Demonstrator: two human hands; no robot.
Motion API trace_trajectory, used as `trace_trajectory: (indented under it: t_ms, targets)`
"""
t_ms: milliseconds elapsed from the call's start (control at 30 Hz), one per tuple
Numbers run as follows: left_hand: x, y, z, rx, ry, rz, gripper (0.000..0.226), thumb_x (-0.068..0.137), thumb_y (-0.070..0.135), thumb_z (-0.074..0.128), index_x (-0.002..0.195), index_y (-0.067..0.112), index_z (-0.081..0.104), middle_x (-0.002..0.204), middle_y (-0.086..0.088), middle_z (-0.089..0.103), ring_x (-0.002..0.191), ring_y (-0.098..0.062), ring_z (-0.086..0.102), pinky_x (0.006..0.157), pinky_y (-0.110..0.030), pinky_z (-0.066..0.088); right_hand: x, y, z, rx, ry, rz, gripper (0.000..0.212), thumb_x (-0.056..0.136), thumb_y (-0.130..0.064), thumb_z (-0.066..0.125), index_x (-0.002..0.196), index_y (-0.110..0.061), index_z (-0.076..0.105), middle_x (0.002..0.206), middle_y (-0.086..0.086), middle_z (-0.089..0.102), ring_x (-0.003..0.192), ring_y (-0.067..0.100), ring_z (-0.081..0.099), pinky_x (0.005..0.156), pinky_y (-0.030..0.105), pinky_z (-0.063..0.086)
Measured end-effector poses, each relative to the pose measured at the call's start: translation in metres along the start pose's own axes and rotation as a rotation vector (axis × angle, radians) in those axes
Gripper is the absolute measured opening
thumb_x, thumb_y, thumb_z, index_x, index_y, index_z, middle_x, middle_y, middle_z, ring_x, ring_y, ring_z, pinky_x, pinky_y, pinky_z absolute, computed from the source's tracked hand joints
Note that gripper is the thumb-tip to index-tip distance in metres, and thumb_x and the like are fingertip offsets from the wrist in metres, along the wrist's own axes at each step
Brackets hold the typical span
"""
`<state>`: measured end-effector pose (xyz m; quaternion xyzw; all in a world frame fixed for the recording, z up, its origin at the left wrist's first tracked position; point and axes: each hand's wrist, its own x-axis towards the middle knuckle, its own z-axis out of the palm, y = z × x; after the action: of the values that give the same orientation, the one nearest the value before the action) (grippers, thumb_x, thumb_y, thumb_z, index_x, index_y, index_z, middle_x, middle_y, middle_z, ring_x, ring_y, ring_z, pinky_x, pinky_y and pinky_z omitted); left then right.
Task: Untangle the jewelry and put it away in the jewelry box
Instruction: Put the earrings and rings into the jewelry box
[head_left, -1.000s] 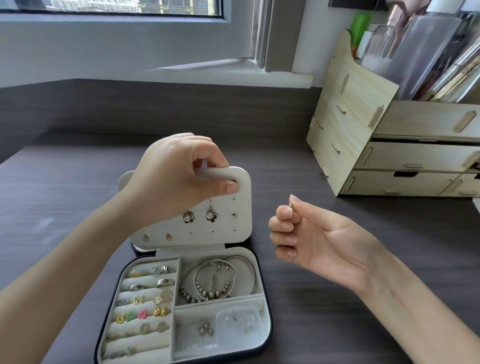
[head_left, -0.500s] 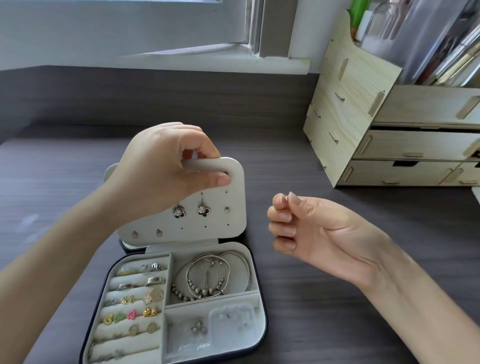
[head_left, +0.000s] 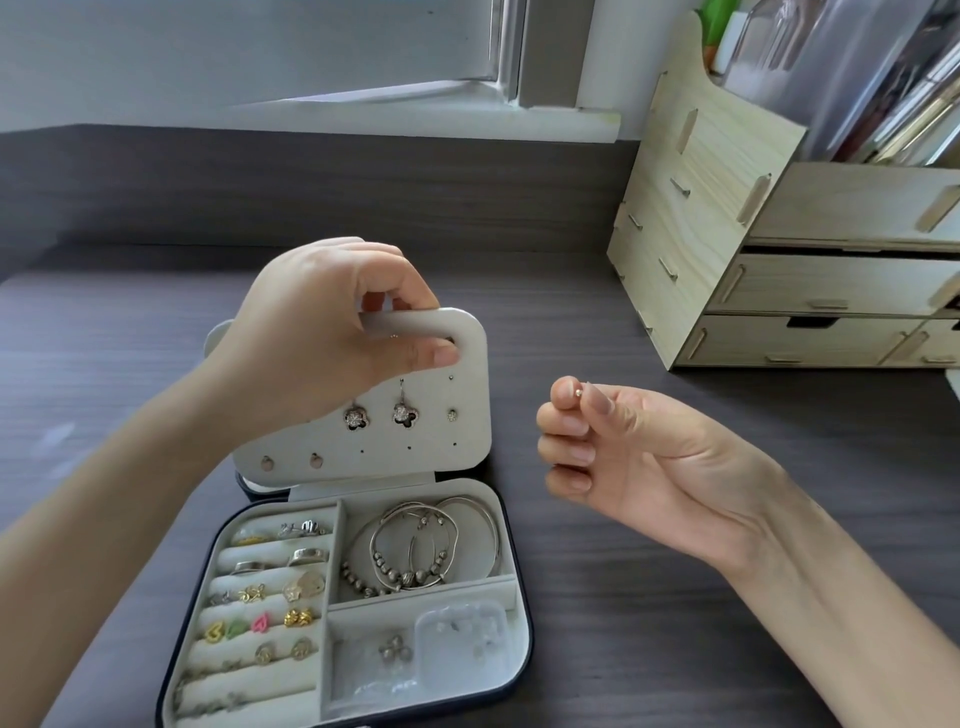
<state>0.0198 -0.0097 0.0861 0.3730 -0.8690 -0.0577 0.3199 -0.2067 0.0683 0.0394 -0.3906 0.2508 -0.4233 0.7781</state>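
Note:
An open jewelry box (head_left: 519, 618) lies on the dark desk, with rings and small earrings in padded rows on the left and silver bracelets (head_left: 431, 545) in the upper right compartment. My left hand (head_left: 322, 338) grips the top handle of the grey earring panel (head_left: 415, 441) and holds it upright above the box. Two flower earrings (head_left: 379, 414) and small studs hang on that panel. To the right of the panel, my right hand (head_left: 623, 457) pinches a tiny stud earring (head_left: 579, 392) between thumb and forefinger.
A light wooden drawer organizer (head_left: 753, 249) stands at the back right of the desk, with clear containers on top. A window sill (head_left: 415, 104) runs along the back. A small clear plastic bag (head_left: 462, 634) lies in the box's lower right compartment.
The view has tilted, so the box and hands sit slightly lower in frame. My right hand has stayed beside the panel with the stud. My left hand keeps its grip on the panel.

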Motion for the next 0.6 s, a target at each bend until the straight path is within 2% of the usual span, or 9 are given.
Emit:
trace_trajectory:
  t_ms: [333,433,600]
  targets:
    - [-0.002,0.005,-0.002,-0.024,0.018,0.018,0.028,0.064,0.063,0.057,0.069,0.035,0.059,0.067,0.019,0.054,0.069,-0.003,0.049,0.059,-0.020,0.035,0.002,-0.001,0.001,0.066,0.016,0.005,0.019,0.069,-0.028,0.080,0.076,-0.020,0.064,0.070,-0.008,0.047,0.059,0.007,0.042,0.058,0.022,0.030]
    - [-0.006,0.010,-0.004,-0.003,0.048,0.062,0.030,0.066,0.059,0.060,0.067,0.029,0.061,0.067,0.017,0.055,0.065,-0.005,0.048,0.058,-0.026,0.038,0.004,-0.001,0.002,0.118,0.043,0.017,0.021,0.065,-0.025,0.083,0.073,-0.019,0.064,0.068,-0.007,0.048,0.057,0.008,0.042,0.056,0.021,0.031]
    - [-0.021,0.025,-0.008,0.071,0.126,0.139,0.029,0.071,0.050,0.066,0.064,0.022,0.064,0.065,0.014,0.057,0.062,-0.009,0.040,0.060,-0.026,0.034,0.008,-0.008,0.006,0.213,0.091,0.063,0.026,0.059,-0.016,0.087,0.069,-0.016,0.062,0.064,-0.004,0.048,0.053,0.009,0.042,0.051,0.020,0.035]
